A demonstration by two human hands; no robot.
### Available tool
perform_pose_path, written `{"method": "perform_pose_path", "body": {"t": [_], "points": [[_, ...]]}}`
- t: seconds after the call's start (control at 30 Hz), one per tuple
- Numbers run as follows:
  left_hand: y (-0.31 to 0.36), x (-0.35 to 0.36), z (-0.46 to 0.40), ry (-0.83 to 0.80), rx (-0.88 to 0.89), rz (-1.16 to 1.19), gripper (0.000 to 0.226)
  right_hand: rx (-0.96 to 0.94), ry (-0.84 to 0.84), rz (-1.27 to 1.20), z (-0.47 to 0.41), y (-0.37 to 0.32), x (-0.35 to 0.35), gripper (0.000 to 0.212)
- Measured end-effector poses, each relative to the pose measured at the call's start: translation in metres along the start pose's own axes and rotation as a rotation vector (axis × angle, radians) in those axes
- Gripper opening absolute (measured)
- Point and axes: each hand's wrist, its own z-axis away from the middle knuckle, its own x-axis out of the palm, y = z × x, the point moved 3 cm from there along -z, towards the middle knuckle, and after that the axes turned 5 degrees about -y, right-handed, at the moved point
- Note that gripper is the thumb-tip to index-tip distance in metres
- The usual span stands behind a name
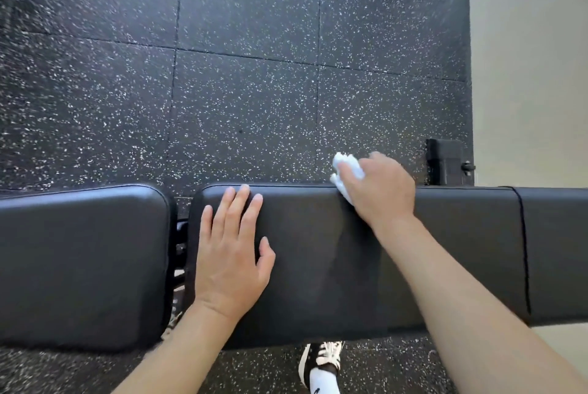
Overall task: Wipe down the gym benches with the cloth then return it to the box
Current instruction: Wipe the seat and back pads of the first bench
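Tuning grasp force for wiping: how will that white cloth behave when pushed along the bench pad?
Probably floppy: the cloth is bunched under the right hand, with crumpled folds sticking out. Likely light, since curled fingers alone hold it. It may drag and bunch further on the bench pad, which the left hand presses flat.

Two hands on bench pads, cloth at far edge.
Left hand (230, 261) lies flat on the long pad (445, 250), near its left end; second pad (82, 263) sits left of that hand across a gap. Right hand (380, 191) is right of and beyond the left hand, at the pad's far edge, on the cloth (345, 175). Frame foot (445, 161), probably, on floor (238, 75) just beyond-right of right hand. Shoe (319, 358) nearer than both hands, under the pad.
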Motion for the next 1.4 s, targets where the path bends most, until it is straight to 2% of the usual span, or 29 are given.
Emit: {"method": "perform_pose_path", "body": {"t": [0.13,0.2,0.27,0.37,0.47,0.57,0.6,0.7,0.77,0.87,0.97,1.07,1.13,1.23,1.4], "points": [[-0.013,-0.006,0.026,-0.034,-0.054,0.099,0.066,-0.260,-0.072,-0.065,-0.019,-0.145,0.001,0.035],[-0.026,-0.005,0.055,-0.055,-0.065,0.116,0.067,-0.269,-0.157,-0.085,-0.031,-0.199,0.005,0.041],[-0.039,-0.004,0.076,-0.084,-0.055,0.139,0.067,-0.219,-0.247,-0.152,-0.040,-0.233,0.006,0.043],[-0.049,-0.008,0.083,-0.100,-0.048,0.171,0.067,-0.282,-0.298,-0.122,-0.038,-0.254,0.002,0.038],[-0.043,-0.013,0.079,-0.102,-0.073,0.202,0.067,-0.295,-0.262,-0.236,-0.029,-0.226,-0.004,0.038],[-0.037,-0.015,0.078,-0.088,-0.118,0.253,0.066,-0.047,-0.218,-0.247,-0.022,-0.136,-0.003,0.064],[-0.036,-0.016,0.078,-0.088,-0.127,0.263,0.066,0.036,-0.204,-0.224,-0.020,-0.098,-0.005,0.067],[-0.035,-0.014,0.077,-0.116,-0.150,0.277,0.068,0.182,-0.204,-0.120,-0.011,-0.011,-0.010,0.057],[-0.034,-0.014,0.077,-0.127,-0.167,0.289,0.069,0.239,-0.174,-0.073,-0.010,0.000,-0.005,0.063],[-0.027,-0.014,0.077,-0.123,-0.196,0.298,0.068,0.260,-0.114,-0.092,-0.013,-0.034,-0.001,0.064],[-0.023,-0.015,0.076,-0.117,-0.224,0.295,0.069,0.000,-0.029,-0.072,-0.010,-0.106,-0.006,0.041],[-0.024,-0.015,0.081,-0.150,-0.235,0.262,0.073,-0.274,0.064,0.029,-0.007,-0.189,-0.003,0.044],[-0.025,-0.015,0.091,-0.159,-0.284,0.271,0.074,-0.402,0.018,0.021,0.001,-0.229,0.004,0.043],[-0.021,-0.012,0.116,-0.175,-0.319,0.246,0.078,-0.623,0.080,0.058,0.022,-0.254,0.001,0.029],[-0.013,-0.010,0.160,-0.251,-0.352,0.248,0.086,-0.952,0.019,0.145,0.065,-0.244,0.010,0.029]]}}
